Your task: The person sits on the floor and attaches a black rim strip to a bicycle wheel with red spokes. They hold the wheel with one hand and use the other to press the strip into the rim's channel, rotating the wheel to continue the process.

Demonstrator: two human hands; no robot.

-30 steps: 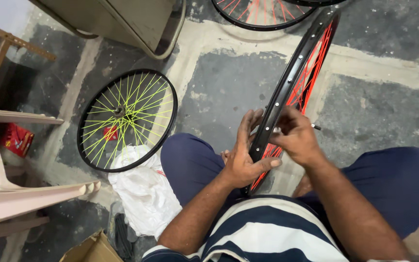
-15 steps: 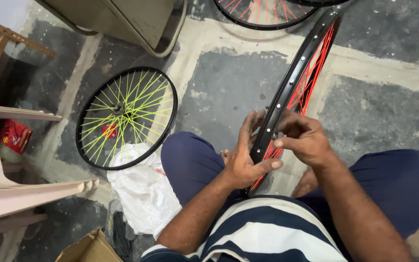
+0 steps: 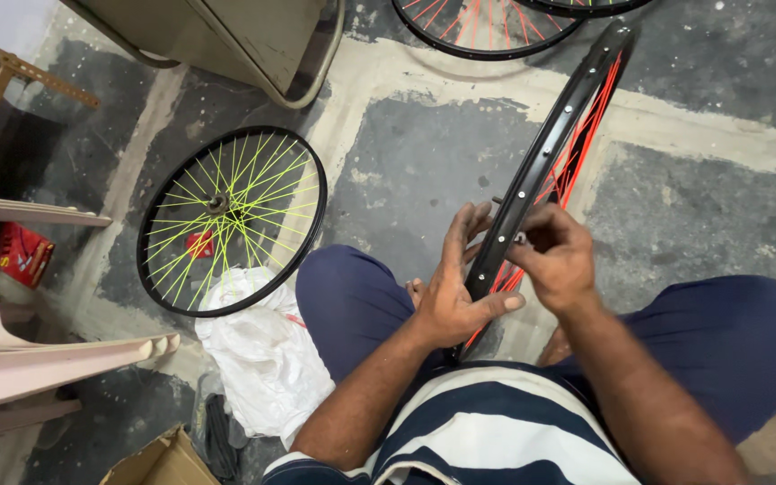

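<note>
A black bicycle rim with red spokes (image 3: 557, 153) is held upright on edge between the knees of a seated person in dark blue trousers and a striped shirt; its top leans away toward the upper right, its bottom is hidden between the legs. The rim is gripped low down by the left hand (image 3: 454, 292): the thumb is laid across the near face, the fingers are spread up along the far side. The right hand (image 3: 557, 256) is closed at the rim's inner edge, fingertips pinched together on something small, probably a spoke nipple; it is too small to be told for sure. The two hands are just beside each other, with the rim between them.

On the concrete floor to the left, a second wheel with yellow-green spokes (image 3: 232, 220) is lying flat, well apart from the hands. A white plastic bag (image 3: 262, 355) is touching its lower edge, beside the left knee. A cardboard box (image 3: 159, 462) is seen at the bottom edge. Another red-spoked wheel (image 3: 487, 22) is cut off at the top. A pale plastic chair (image 3: 11, 359) is at the far left.
</note>
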